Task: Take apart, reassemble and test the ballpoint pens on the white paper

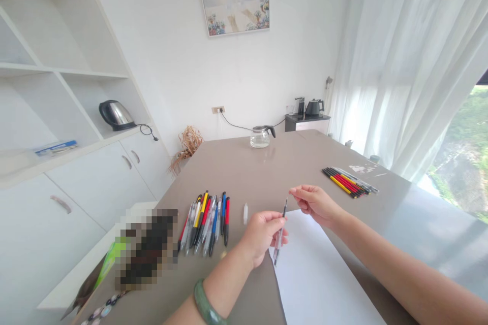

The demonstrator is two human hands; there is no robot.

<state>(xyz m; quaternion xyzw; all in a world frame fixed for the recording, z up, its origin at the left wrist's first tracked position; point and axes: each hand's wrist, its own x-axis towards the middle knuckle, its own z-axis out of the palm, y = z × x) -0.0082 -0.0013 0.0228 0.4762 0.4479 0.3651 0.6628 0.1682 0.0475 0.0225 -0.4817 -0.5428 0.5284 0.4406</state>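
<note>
My left hand [265, 233], with a green bangle on its wrist, is closed round a clear-barrelled pen [280, 238] held upright at a slight tilt, its narrow tip upward. Just right of that tip, my right hand [310, 202] makes a pinch; whatever is between its fingertips is too small to make out. Both hands are above a white sheet of paper [320, 274]. Left of them lies a small whitish translucent piece [245, 213], and beyond it a pile of pens [206, 221] in red, yellow, blue, black and clear.
Red, yellow, black and clear pens [348, 182] lie in a row at the right, beside white scraps [364, 168]. A glass pot [260, 138] stands at the back of the brown table [229, 167]. A bead string [102, 311] and a blurred-out item [147, 251] are at the near left.
</note>
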